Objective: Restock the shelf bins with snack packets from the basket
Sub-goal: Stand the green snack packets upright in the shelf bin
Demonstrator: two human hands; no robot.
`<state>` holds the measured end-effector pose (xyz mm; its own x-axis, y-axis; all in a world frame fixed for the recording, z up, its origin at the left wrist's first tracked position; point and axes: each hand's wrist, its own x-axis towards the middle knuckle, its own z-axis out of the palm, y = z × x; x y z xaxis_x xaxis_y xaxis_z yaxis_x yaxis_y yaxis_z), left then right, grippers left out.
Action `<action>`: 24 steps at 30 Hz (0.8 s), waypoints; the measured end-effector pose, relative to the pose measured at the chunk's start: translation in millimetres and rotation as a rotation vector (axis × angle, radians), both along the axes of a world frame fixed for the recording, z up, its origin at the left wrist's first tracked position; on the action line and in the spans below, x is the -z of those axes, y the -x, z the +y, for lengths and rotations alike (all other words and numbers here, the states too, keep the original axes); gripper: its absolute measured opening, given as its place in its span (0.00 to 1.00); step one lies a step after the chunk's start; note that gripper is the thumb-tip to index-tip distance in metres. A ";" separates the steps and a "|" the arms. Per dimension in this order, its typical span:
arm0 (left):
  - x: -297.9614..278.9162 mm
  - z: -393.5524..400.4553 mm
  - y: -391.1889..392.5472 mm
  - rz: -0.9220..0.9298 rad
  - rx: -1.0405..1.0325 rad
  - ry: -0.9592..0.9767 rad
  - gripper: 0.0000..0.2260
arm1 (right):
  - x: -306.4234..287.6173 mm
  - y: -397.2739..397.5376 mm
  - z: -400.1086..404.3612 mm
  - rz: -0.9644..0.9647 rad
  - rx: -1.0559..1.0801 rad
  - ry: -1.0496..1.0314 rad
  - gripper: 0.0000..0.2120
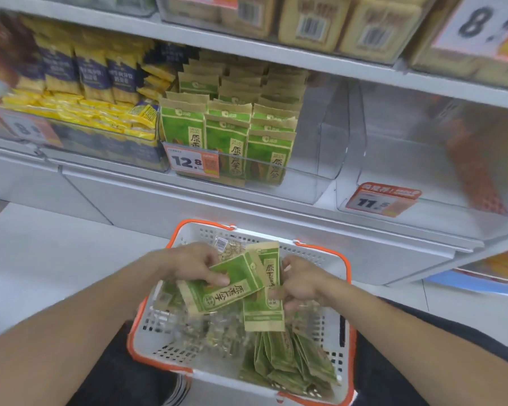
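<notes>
Gathering stock over the white basket on the floor: left hand pinching a green packet lying crosswise, right hand gripping an upright packet beside it. More green packets lying loose in the basket. Likely needing next: squaring both together, lifting to the half-filled green bin above, slotting upright into its bare right side.

Bright, even light all round, hardly a shadown on the white floor. Edges smear with motion blur and bow wide; the clear bin walls catch soft glare.
</notes>
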<state>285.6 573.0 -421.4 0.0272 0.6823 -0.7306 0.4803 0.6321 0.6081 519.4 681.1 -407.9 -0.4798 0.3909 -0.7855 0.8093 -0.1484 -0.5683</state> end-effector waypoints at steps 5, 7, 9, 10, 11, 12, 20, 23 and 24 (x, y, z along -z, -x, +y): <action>-65.7 12.9 25.3 -0.158 -0.214 -0.222 0.19 | -64.9 -15.7 32.1 0.231 0.033 0.005 0.25; -67.7 7.7 22.2 -0.219 -0.351 -0.319 0.18 | -73.9 -21.4 35.2 0.306 0.063 0.032 0.26; -61.3 6.1 12.6 -0.288 -0.484 -0.356 0.19 | -75.4 -20.4 34.6 0.369 0.118 0.033 0.26; -62.8 8.8 5.0 -0.314 -0.511 -0.370 0.17 | -75.2 -18.0 33.6 0.396 0.145 0.030 0.25; -63.6 12.3 -1.8 -0.337 -0.535 -0.382 0.15 | -74.7 -14.5 32.7 0.423 0.168 0.033 0.24; -64.8 16.1 -8.9 -0.368 -0.560 -0.389 0.15 | -74.9 -10.6 31.4 0.448 0.188 0.040 0.22; -67.9 26.8 -40.3 -0.565 -0.574 -0.405 0.22 | -67.7 5.4 30.7 0.459 0.164 -0.156 0.18; -62.1 26.8 -41.6 -0.543 -0.541 -0.410 0.36 | -63.4 5.1 28.4 0.415 0.062 -0.291 0.17; -60.3 26.7 -42.5 -0.537 -0.531 -0.410 0.34 | -62.4 4.1 28.1 0.396 0.013 -0.347 0.18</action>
